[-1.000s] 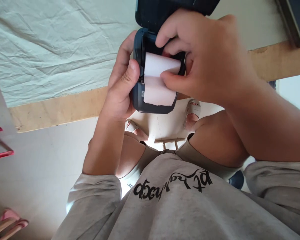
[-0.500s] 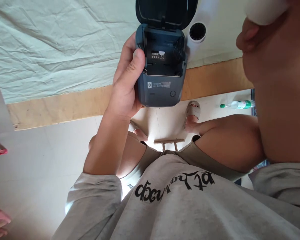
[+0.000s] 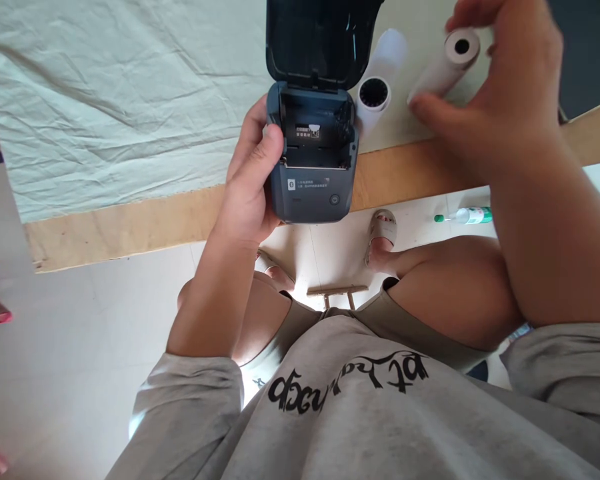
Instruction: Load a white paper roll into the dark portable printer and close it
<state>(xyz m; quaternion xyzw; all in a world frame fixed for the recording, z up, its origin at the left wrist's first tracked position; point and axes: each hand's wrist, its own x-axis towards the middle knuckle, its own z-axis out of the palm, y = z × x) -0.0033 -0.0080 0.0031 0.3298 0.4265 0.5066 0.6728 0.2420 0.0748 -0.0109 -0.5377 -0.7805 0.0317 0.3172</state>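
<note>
In my left hand (image 3: 253, 167) is a dark blue-grey portable label printer (image 3: 313, 190), gripped by its left side with my thumb on the edge. Its black lid (image 3: 317, 40) stands raised, and the roll compartment holds no roll. My right hand (image 3: 510, 87), slightly blurred, is curled around a white paper roll (image 3: 443, 70) with a small dark core hole. The thumb touches the roll's lower left side, while the other fingers are at its upper right. Between printer and roll, a white cylinder with a black ribbed end (image 3: 373, 93) rests on the cloth.
A pale green cloth (image 3: 130, 100) covers the table, whose bare wooden edge (image 3: 130, 233) faces me. A dark flat object (image 3: 587, 57) lies at the far right. On the floor are a green-capped plastic bottle (image 3: 473, 215) and a wooden stool (image 3: 337, 291) near my legs.
My right hand has come left and down from the upper right with the white roll, which now shows its core. The printer sits slightly lower and further left in view, still in my left hand.
</note>
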